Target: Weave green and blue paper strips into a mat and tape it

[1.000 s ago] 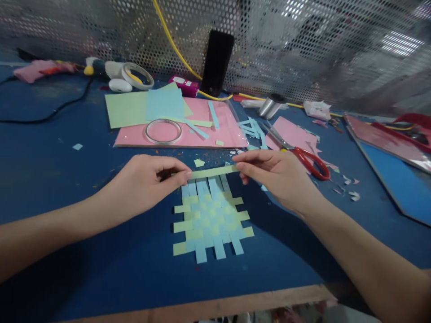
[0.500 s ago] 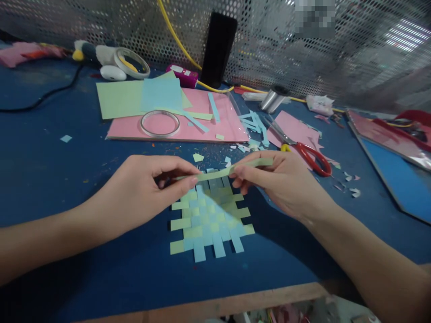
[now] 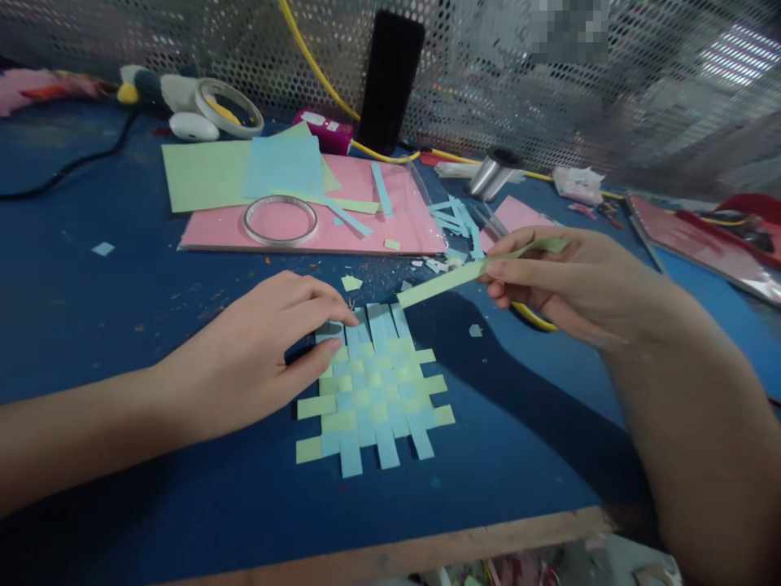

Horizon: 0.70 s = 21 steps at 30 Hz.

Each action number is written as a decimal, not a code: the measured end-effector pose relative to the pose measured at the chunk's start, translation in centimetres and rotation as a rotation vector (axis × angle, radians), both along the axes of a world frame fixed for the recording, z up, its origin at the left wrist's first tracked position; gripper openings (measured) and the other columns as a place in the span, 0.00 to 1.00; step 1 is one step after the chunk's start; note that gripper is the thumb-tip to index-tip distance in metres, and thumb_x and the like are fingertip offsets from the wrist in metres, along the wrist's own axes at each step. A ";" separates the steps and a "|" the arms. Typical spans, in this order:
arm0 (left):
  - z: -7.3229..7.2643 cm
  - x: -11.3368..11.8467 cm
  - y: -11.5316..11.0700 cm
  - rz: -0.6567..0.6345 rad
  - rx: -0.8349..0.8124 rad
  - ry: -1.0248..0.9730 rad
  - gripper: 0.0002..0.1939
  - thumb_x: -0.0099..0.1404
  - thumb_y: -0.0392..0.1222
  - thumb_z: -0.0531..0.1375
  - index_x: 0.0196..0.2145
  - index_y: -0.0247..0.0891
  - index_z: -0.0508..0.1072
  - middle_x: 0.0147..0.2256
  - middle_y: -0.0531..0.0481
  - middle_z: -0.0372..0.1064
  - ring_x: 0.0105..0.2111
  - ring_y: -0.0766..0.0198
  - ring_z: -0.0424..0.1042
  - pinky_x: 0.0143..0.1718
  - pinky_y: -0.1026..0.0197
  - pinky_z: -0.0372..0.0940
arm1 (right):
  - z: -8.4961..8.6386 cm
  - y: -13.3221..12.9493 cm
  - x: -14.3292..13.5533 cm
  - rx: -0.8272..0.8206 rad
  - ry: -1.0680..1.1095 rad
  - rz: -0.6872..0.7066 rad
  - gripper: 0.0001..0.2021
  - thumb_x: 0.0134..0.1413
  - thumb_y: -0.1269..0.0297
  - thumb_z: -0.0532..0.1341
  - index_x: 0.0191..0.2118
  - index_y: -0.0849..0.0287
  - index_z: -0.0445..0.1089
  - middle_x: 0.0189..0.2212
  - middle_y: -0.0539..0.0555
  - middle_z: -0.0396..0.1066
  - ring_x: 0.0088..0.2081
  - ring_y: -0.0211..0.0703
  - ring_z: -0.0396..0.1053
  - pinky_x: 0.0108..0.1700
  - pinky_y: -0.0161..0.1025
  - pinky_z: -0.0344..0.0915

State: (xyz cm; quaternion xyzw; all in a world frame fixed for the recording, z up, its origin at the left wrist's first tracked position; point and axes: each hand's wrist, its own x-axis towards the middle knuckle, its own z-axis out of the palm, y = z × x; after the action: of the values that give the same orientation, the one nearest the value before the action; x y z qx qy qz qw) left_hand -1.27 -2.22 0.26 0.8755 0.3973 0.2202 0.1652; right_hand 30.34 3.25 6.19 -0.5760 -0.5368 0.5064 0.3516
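Note:
A woven mat of blue and pale green paper strips [image 3: 378,391] lies flat on the blue table in front of me. My left hand [image 3: 268,358] rests at the mat's upper left corner, thumb and fingers apart, with the fingertips at the blue strip ends. Off to the upper right, my right hand [image 3: 549,281] pinches a pale green paper strip [image 3: 444,283] between thumb and fingers. The strip slants down to the left, and its free end hangs by the mat's top right corner. Several blue strip ends stick out along the mat's top edge.
Behind the mat lies a pink paper pack [image 3: 342,232] with green and blue sheets and a tape ring [image 3: 281,220]. Loose blue strips [image 3: 457,218] and a wire spool [image 3: 491,173] are farther right. A phone [image 3: 390,85] leans against the perforated metal panel. My right hand partly hides the scissors [image 3: 534,317].
My left hand has let go of the green strip and opened over the mat's corner. My right hand has carried the strip right and upward.

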 end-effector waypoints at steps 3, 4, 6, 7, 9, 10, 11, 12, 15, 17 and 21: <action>0.0 0.0 0.0 -0.016 0.009 0.021 0.15 0.76 0.45 0.52 0.51 0.44 0.77 0.52 0.45 0.74 0.53 0.52 0.71 0.54 0.51 0.69 | -0.1 0.0 0.1 -0.001 -0.003 -0.038 0.12 0.40 0.68 0.77 0.34 0.60 0.80 0.26 0.51 0.75 0.27 0.35 0.72 0.30 0.33 0.73; 0.0 0.0 0.0 -0.020 0.015 0.026 0.14 0.76 0.44 0.53 0.51 0.44 0.77 0.52 0.45 0.74 0.53 0.52 0.71 0.54 0.51 0.69 | -0.1 0.0 0.2 -0.006 -0.007 -0.039 0.12 0.41 0.68 0.77 0.35 0.60 0.80 0.26 0.52 0.76 0.27 0.35 0.72 0.31 0.33 0.73; 0.0 0.0 0.0 -0.026 0.026 0.032 0.14 0.76 0.43 0.53 0.50 0.43 0.77 0.52 0.45 0.74 0.54 0.53 0.71 0.55 0.51 0.68 | -0.2 -0.1 0.2 -0.010 -0.013 -0.029 0.10 0.43 0.68 0.76 0.35 0.61 0.81 0.27 0.52 0.76 0.27 0.35 0.72 0.32 0.34 0.74; 0.1 0.1 -0.1 -0.030 0.029 0.035 0.14 0.76 0.43 0.53 0.50 0.43 0.78 0.52 0.45 0.74 0.54 0.53 0.71 0.56 0.51 0.67 | -0.2 -0.1 0.2 -0.009 -0.017 -0.019 0.10 0.44 0.68 0.76 0.35 0.61 0.81 0.27 0.53 0.76 0.27 0.35 0.72 0.32 0.34 0.74; 0.2 0.1 -0.2 -0.053 0.029 0.041 0.14 0.77 0.44 0.53 0.50 0.43 0.78 0.54 0.45 0.74 0.56 0.52 0.69 0.59 0.49 0.65 | -0.3 -0.2 0.1 -0.007 -0.037 -0.004 0.08 0.46 0.67 0.75 0.34 0.61 0.81 0.27 0.53 0.76 0.28 0.35 0.72 0.33 0.35 0.75; 0.3 0.2 -0.3 -0.077 0.030 0.044 0.14 0.77 0.45 0.53 0.50 0.43 0.77 0.55 0.45 0.73 0.58 0.51 0.68 0.60 0.48 0.64 | -0.4 -0.2 0.1 -0.006 -0.046 0.000 0.08 0.47 0.67 0.75 0.34 0.62 0.81 0.27 0.53 0.76 0.27 0.35 0.71 0.33 0.35 0.75; 0.4 0.2 -0.4 -0.105 0.033 0.049 0.14 0.77 0.45 0.53 0.52 0.43 0.77 0.57 0.44 0.72 0.60 0.50 0.66 0.62 0.46 0.63 | -0.4 -0.2 0.1 -0.007 -0.054 0.000 0.08 0.47 0.67 0.75 0.34 0.62 0.81 0.27 0.53 0.76 0.27 0.35 0.71 0.33 0.35 0.75; 0.4 0.2 -0.5 -0.131 0.036 0.054 0.15 0.77 0.46 0.54 0.54 0.43 0.76 0.60 0.44 0.70 0.62 0.48 0.64 0.63 0.44 0.62 | -0.4 -0.2 0.1 -0.009 -0.058 -0.004 0.08 0.46 0.67 0.75 0.34 0.61 0.81 0.27 0.54 0.76 0.27 0.35 0.71 0.33 0.35 0.75; 0.3 0.3 -0.7 -0.169 0.046 0.081 0.19 0.77 0.48 0.55 0.61 0.45 0.71 0.66 0.44 0.64 0.67 0.44 0.58 0.65 0.41 0.60 | -0.4 -0.1 0.0 0.001 -0.051 -0.043 0.08 0.42 0.68 0.76 0.32 0.61 0.81 0.28 0.54 0.77 0.27 0.35 0.71 0.31 0.35 0.75; 0.2 0.2 -0.7 -0.164 0.040 0.096 0.21 0.77 0.49 0.55 0.64 0.45 0.68 0.68 0.44 0.62 0.68 0.43 0.56 0.66 0.39 0.59 | -0.3 0.0 0.1 0.021 -0.074 -0.068 0.08 0.41 0.69 0.76 0.31 0.61 0.81 0.28 0.54 0.77 0.26 0.35 0.72 0.30 0.33 0.74; 0.0 0.1 -0.6 -0.124 -0.001 0.098 0.22 0.79 0.50 0.52 0.65 0.44 0.66 0.68 0.42 0.60 0.68 0.43 0.56 0.66 0.39 0.58 | 0.0 0.3 0.4 0.031 -0.135 -0.071 0.07 0.45 0.70 0.75 0.33 0.62 0.82 0.27 0.55 0.77 0.26 0.36 0.74 0.30 0.32 0.74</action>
State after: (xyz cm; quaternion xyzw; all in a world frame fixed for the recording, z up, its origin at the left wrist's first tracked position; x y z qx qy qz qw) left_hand -1.15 -2.86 0.28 0.9080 0.3499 0.1662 0.1594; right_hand 30.78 3.59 6.15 -0.6219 -0.5462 0.4452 0.3415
